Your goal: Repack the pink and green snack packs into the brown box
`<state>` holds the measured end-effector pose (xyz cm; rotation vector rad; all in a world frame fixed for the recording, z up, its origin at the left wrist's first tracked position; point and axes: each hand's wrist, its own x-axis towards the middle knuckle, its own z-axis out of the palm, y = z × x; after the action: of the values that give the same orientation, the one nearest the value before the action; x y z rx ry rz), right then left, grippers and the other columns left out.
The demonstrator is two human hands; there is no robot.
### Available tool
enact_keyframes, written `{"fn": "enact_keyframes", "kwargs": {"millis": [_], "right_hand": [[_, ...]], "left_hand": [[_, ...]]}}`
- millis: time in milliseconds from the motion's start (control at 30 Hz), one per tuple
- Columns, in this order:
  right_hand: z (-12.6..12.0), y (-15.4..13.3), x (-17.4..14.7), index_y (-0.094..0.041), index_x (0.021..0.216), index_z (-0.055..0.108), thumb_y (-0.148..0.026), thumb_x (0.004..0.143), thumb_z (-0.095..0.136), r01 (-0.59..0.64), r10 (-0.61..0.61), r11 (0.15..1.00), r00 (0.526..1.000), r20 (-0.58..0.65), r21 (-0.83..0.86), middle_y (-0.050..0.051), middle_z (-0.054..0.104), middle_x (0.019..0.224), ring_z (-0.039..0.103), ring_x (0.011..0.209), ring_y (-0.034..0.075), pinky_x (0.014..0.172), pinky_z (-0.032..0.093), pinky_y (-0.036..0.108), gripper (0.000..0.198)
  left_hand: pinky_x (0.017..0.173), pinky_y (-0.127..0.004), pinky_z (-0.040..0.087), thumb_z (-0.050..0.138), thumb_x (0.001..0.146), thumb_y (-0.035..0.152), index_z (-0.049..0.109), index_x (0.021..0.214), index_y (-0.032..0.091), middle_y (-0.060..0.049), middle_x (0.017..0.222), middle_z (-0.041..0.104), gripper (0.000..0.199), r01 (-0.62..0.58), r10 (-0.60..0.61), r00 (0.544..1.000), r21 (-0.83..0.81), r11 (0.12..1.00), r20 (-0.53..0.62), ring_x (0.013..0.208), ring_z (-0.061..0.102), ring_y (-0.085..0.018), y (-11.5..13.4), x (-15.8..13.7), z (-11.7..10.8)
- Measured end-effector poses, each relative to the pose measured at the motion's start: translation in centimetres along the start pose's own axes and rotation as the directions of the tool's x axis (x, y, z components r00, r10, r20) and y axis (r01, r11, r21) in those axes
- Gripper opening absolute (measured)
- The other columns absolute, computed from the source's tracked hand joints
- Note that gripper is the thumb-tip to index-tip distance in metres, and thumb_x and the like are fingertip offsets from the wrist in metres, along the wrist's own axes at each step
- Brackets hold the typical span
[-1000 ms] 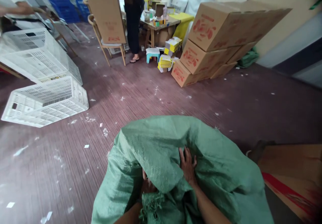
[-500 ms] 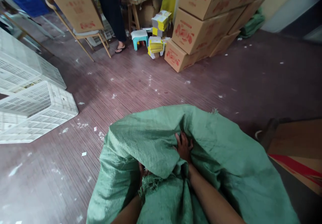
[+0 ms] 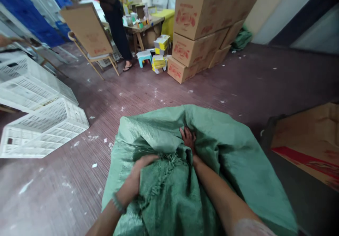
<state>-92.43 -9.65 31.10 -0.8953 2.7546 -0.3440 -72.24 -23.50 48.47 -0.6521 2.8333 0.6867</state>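
Head cam: A person's two bare hands work at a bulky green sack [image 3: 169, 190] in a cluttered rm w/ a dark reddish floor [image 3: 148, 94]. Sack sits at lower ctr of view, directly in front of the wearer, its top creased & folded, w/ a frayed edge [image 3: 172, 159] running btwn the hands. L hand [image 3: 138, 169], a beaded bracelet [image 3: 118, 203] at its wrist, is up against the cloth nr that edge; its fingers are blurred & look pressed together, but can't tell if they pinch the fabric. R hand [image 3: 188, 139] rests farther fwd in a deep crease, fingers spread on the sack.

At R, just beside the sack, a cardboard box [image 3: 307, 133] w/ a red band. At L, well apart from it, white plastic crates [image 3: 45, 131]; paper scraps [image 3: 94, 165] dot the floor nearby. Bkgd: a co-worker [image 3: 116, 24] in dark trousers & flip-flops stands btwn a chair [image 3: 102, 56] holding an open carton [image 3: 86, 31] & a cluttered table [image 3: 155, 21]. A small blue stool [image 3: 144, 56], yellow bundles [image 3: 159, 63] & stacked cartons [image 3: 198, 34] are to the R of the co-worker.
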Motion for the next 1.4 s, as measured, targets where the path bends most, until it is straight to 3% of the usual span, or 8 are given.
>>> {"fn": "enact_keyframes", "kwargs": {"millis": [167, 333, 467, 533, 667, 867, 1133, 1400], "right_hand": [[-3.9, -0.4, -3.2, -0.019, 0.148, 0.030, -0.033, 0.096, 0.034, 0.055, -0.058, 0.996, 0.998, 0.039, 0.075, 0.012, 0.023, 0.156, 0.022, 0.141, 0.026, 0.114, 0.009, 0.050, 0.055], [-10.3, 0.0, -6.3, -0.024, 0.149, 0.029, -0.028, 0.096, 0.029, 0.126, -0.150, 0.980, 0.976, 0.161, 0.152, 0.007, 0.026, 0.155, 0.021, 0.142, 0.021, 0.116, 0.014, 0.043, 0.053], [-15.2, 0.8, -12.2, -0.034, 0.150, 0.023, -0.050, 0.096, 0.025, 0.187, -0.268, 0.949, 0.902, 0.338, 0.252, 0.006, 0.024, 0.156, 0.025, 0.141, 0.025, 0.110, 0.028, 0.049, 0.056], [-16.1, 0.7, -16.6, -0.038, 0.150, 0.016, -0.070, 0.079, 0.049, 0.228, -0.321, 0.940, 0.844, 0.430, 0.255, 0.008, 0.012, 0.159, 0.013, 0.143, 0.037, 0.107, 0.021, 0.063, 0.084], [-14.6, -1.2, -23.3, -0.030, 0.152, 0.010, -0.079, 0.044, 0.070, 0.178, -0.185, 0.982, 0.791, 0.583, 0.070, 0.018, -0.008, 0.157, -0.013, 0.138, 0.051, 0.098, -0.004, 0.078, 0.132], [-11.2, -5.0, -24.1, -0.029, 0.152, 0.011, -0.072, 0.053, 0.072, 0.111, 0.010, 0.979, 0.814, 0.580, -0.173, 0.020, -0.008, 0.157, -0.012, 0.140, 0.047, 0.101, -0.007, 0.074, 0.124], [-7.0, -5.5, -23.9, -0.032, 0.151, 0.013, -0.068, 0.047, 0.077, 0.047, 0.177, 0.938, 0.786, 0.593, -0.343, 0.016, -0.008, 0.158, -0.014, 0.141, 0.042, 0.102, -0.008, 0.073, 0.127], [-9.8, -8.3, -25.2, -0.033, 0.145, 0.034, -0.048, 0.052, 0.083, -0.098, 0.405, 0.867, 0.708, 0.578, -0.488, 0.016, 0.020, 0.156, 0.017, 0.141, 0.041, 0.102, 0.005, 0.074, 0.107]], "left_hand": [[0.114, -0.057, 0.021, 0.052, 0.078, 0.063, 0.025, 0.148, 0.033, -0.004, 0.159, 0.014, 0.081, -0.130, 0.137, 0.989, 0.113, 0.985, -0.056, 0.145, 0.011, -0.035, 7.1, -5.4, -4.4], [0.105, -0.075, 0.001, 0.066, 0.045, 0.081, 0.016, 0.149, 0.034, -0.013, 0.159, 0.000, 0.125, -0.188, 0.163, 0.982, 0.342, 0.921, 0.099, 0.142, -0.003, -0.047, 7.4, -4.5, 1.7], [0.105, -0.073, 0.015, 0.066, 0.050, 0.076, 0.012, 0.150, 0.028, -0.014, 0.159, 0.002, 0.124, -0.048, 0.012, 0.994, 0.331, 0.942, 0.112, 0.143, -0.007, -0.043, 5.0, -3.7, 5.4], [0.106, -0.071, 0.014, 0.062, 0.056, 0.076, 0.012, 0.151, 0.026, -0.014, 0.159, 0.004, 0.118, -0.032, 0.003, 0.996, 0.335, 0.942, 0.087, 0.144, -0.007, -0.040, 4.7, -3.8, 6.1], [0.103, -0.071, 0.020, 0.061, 0.046, 0.084, 0.012, 0.151, 0.026, -0.017, 0.158, 0.005, 0.129, -0.091, 0.029, 0.981, 0.326, 0.941, 0.189, 0.143, -0.001, -0.045, 4.7, -3.6, 5.6], [0.106, -0.065, 0.019, 0.057, 0.034, 0.093, 0.016, 0.150, 0.024, -0.025, 0.153, 0.022, 0.141, -0.363, 0.291, 0.921, 0.299, 0.882, 0.260, 0.138, 0.018, -0.046, 1.2, -3.1, 4.6], [0.104, -0.066, 0.021, 0.062, 0.049, 0.084, 0.011, 0.150, 0.032, -0.019, 0.156, 0.015, 0.124, -0.348, 0.317, 0.931, 0.174, 0.921, 0.183, 0.144, 0.006, -0.041, -1.8, -4.1, 9.2], [0.100, -0.060, 0.033, 0.060, 0.071, 0.065, 0.015, 0.150, 0.030, -0.021, 0.148, 0.031, 0.097, -0.378, 0.368, 0.899, -0.003, 0.926, 0.238, 0.137, 0.027, -0.037, 0.5, -7.3, 9.0]]}}
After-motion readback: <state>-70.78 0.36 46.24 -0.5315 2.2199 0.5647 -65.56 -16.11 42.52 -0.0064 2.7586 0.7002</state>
